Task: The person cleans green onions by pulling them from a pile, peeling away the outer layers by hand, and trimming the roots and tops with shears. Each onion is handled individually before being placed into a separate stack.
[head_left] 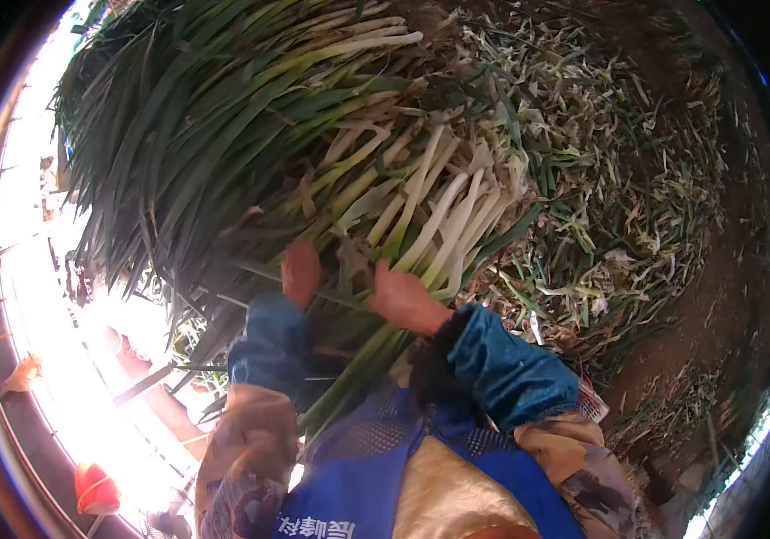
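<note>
left hand (pixel 301 269) — fingers sunk in scallion bundle (pixel 313 135), grip unclear | right hand (pixel 405 299) — clamped on its white stalks (pixel 443 216) | trimmings (pixel 618 207) litter ground (pixel 730 296)

Right hand (pixel 405 301) grasping green-onion bundle (pixel 313 135), left hand (pixel 300 271) pressed against it, blue sleeves (pixel 506 373), trimmings (pixel 618 180) littering soil (pixel 728 296)

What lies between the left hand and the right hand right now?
In the head view, green onion stalks fill the gap between the left hand and the right hand. Both hands rest on that same bundle.
</note>
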